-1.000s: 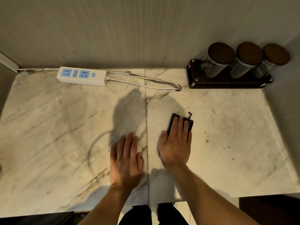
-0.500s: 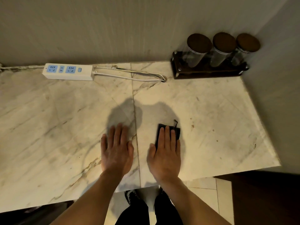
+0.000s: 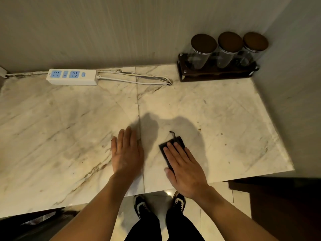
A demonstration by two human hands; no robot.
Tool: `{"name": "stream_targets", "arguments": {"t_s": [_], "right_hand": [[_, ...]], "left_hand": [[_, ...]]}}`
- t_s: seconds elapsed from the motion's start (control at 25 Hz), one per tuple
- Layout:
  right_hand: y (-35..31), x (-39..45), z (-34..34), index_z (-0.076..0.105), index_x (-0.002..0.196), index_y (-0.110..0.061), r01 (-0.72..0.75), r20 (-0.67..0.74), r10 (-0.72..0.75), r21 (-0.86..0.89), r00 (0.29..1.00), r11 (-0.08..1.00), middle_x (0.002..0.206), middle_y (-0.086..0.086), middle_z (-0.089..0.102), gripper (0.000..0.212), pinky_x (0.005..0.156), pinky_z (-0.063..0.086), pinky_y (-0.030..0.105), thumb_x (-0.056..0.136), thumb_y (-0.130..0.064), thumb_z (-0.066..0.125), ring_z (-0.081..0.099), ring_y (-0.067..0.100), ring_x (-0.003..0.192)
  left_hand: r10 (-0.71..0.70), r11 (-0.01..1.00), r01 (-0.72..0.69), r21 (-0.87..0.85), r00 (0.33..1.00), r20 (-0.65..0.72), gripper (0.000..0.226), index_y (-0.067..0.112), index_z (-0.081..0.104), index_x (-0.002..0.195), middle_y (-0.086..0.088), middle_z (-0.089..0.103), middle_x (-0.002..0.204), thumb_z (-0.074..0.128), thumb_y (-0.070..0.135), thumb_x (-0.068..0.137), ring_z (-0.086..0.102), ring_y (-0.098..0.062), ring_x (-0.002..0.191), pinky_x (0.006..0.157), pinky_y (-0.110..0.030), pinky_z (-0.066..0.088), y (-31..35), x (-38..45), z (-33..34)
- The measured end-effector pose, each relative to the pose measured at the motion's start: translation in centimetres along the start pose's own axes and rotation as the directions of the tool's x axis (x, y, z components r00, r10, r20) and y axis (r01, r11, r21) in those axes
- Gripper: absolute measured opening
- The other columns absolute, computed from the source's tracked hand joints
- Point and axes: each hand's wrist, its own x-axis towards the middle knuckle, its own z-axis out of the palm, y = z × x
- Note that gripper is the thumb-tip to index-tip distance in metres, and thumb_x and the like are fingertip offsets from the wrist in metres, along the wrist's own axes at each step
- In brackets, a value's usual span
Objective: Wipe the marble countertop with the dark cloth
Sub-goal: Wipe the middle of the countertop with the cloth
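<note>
A small dark cloth (image 3: pixel 178 141) lies flat on the marble countertop (image 3: pixel 69 129), right of the seam and near the front edge. My right hand (image 3: pixel 185 167) presses flat on top of it, fingers angled up and to the left, hiding most of the cloth; a loose thread sticks out at its far end. My left hand (image 3: pixel 126 153) rests flat on the marble beside the seam, fingers together, holding nothing. Small brown specks dot the marble to the right of the cloth.
A white power strip (image 3: pixel 72 76) with cables (image 3: pixel 139 79) lies along the back wall. A dark wooden rack (image 3: pixel 217 73) with three lidded glass jars (image 3: pixel 203 51) stands in the back right corner. A wall borders the right side. My shoes show on the floor below the front edge.
My right hand with the cloth has slid toward the front edge and turned so the fingers point up-left. The left hand stays flat by the seam. The view has shifted.
</note>
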Motion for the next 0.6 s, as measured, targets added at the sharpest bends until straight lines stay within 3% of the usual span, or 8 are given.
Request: {"name": "stream_targets", "arguments": {"t_s": [0.24, 0.4, 0.6], "right_hand": [[4.1, 0.0, -1.4, 0.019, 0.151, -0.019, 0.254, 0.133, -0.246, -0.046, 0.96, 0.966, 0.159, 0.0, 0.017, 0.062, 0.116, 0.014, 0.039, 0.097, -0.041, 0.039, 0.007, 0.016, 0.147], [5.0, 1.0, -1.6, 0.018, 0.151, -0.019, 0.271, 0.139, -0.264, -0.036, 0.954, 0.962, 0.159, 0.0, 0.014, 0.061, 0.117, 0.012, 0.038, 0.098, -0.041, 0.037, 0.004, 0.015, 0.147], [6.5, 3.6, -2.0, 0.014, 0.152, -0.019, 0.259, 0.155, -0.251, -0.033, 0.955, 0.965, 0.16, -0.001, 0.012, 0.061, 0.117, 0.015, 0.04, 0.098, -0.041, 0.034, 0.001, 0.015, 0.147]], "left_hand": [[0.029, 0.998, -0.032, -0.057, 0.998, -0.053, 0.057, 0.006, 0.033, 0.145, -0.015, 0.035, 0.151, 0.029, 0.032, 0.094, 0.025, -0.033, 0.141, 0.116, -0.053, 0.017, 3.4, 0.4, 1.4], [-0.083, 0.994, 0.081, -0.08, 0.996, -0.03, 0.061, 0.011, 0.026, 0.148, -0.008, 0.025, 0.157, 0.02, 0.036, 0.093, 0.013, -0.026, 0.146, 0.118, -0.049, 0.006, 4.5, 1.1, 2.2], [-0.106, 0.994, 0.107, 0.012, 0.994, -0.04, 0.059, 0.011, 0.028, 0.147, -0.01, 0.029, 0.155, 0.024, 0.038, 0.095, 0.019, -0.027, 0.144, 0.117, -0.051, 0.012, 4.7, 1.1, 2.7]]}}
